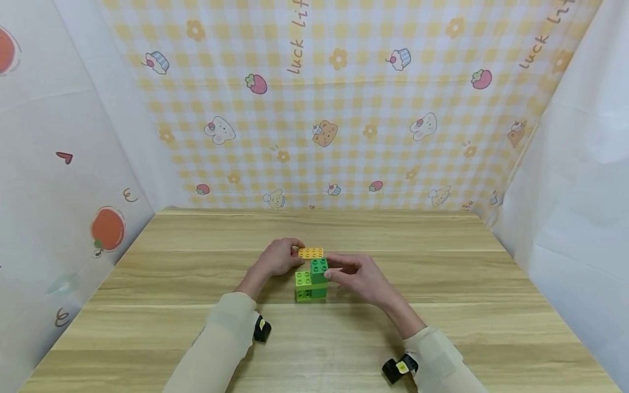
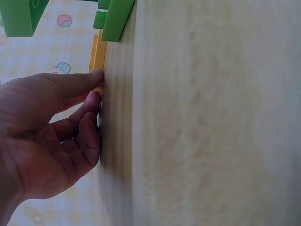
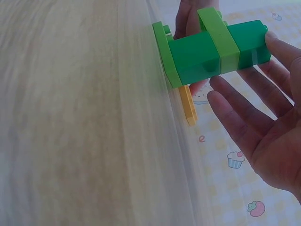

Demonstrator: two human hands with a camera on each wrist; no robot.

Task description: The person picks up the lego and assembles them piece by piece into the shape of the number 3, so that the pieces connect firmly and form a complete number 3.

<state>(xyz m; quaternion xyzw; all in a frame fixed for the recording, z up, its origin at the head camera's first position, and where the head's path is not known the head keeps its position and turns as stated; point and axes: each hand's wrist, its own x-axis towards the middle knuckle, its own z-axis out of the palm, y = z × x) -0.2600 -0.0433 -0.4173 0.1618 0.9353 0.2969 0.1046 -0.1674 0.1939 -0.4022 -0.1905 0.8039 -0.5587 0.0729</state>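
Note:
A small stack of toy building bricks stands upright on the table. Its base is a light green plate brick (image 3: 165,56), with a dark green brick (image 3: 195,56) above, then another light green plate brick (image 1: 303,279) jutting to the left. On top sits a second dark green brick (image 1: 319,271), which my right hand (image 1: 363,277) pinches with thumb and fingertips from the right. Behind the stack, a flat yellow-orange plate brick (image 1: 311,253) lies studs up. My left hand (image 1: 281,257) pinches its left end between thumb and finger.
The wood-grain table (image 1: 432,240) reaches back to a checked cloth backdrop (image 1: 344,109). White cloth walls (image 1: 44,207) flank it on the left and right. A small black wrist camera (image 1: 262,329) is strapped at each sleeve.

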